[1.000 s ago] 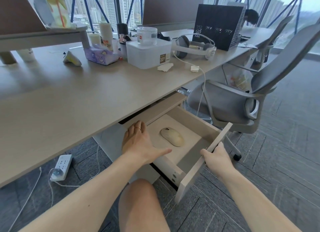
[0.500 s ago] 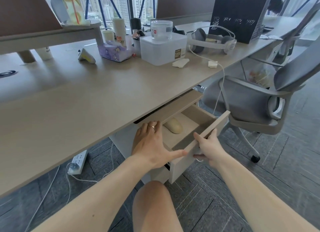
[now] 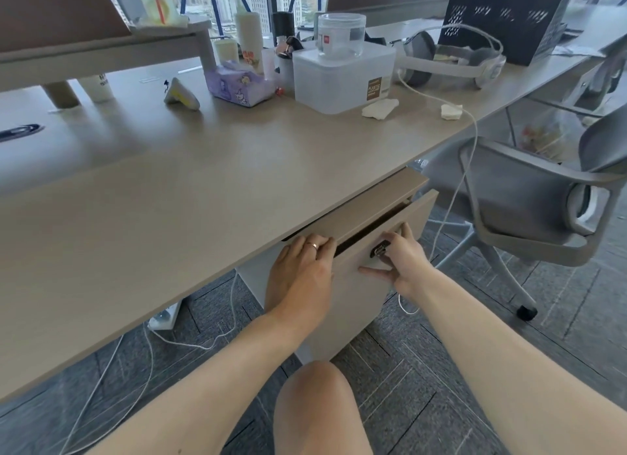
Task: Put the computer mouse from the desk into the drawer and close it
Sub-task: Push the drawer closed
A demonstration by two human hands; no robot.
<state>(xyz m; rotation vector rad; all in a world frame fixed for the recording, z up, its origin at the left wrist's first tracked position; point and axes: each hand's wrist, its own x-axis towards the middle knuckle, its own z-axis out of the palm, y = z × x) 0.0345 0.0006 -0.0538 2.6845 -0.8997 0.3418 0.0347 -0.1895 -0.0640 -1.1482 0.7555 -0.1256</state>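
Observation:
The beige drawer (image 3: 412,217) under the desk (image 3: 190,196) is pushed almost fully in; only a thin dark gap shows along its top edge. The computer mouse is hidden inside and out of sight. My left hand (image 3: 300,271), with a ring on one finger, lies flat with fingers spread on the cabinet's top left corner beside the gap. My right hand (image 3: 398,259) presses flat against the drawer front, fingers spread around the small metal lock (image 3: 379,250).
A grey office chair (image 3: 529,200) stands close on the right. A white cable (image 3: 454,190) hangs off the desk edge past the drawer. A plastic box (image 3: 342,78), tissue pack (image 3: 237,86) and headphones (image 3: 451,61) sit at the desk's back. My knee (image 3: 315,403) is below the cabinet.
The drawer has slid in from wide open to nearly shut, hiding the mouse. My right hand moved from gripping the front's edge to pressing on its face.

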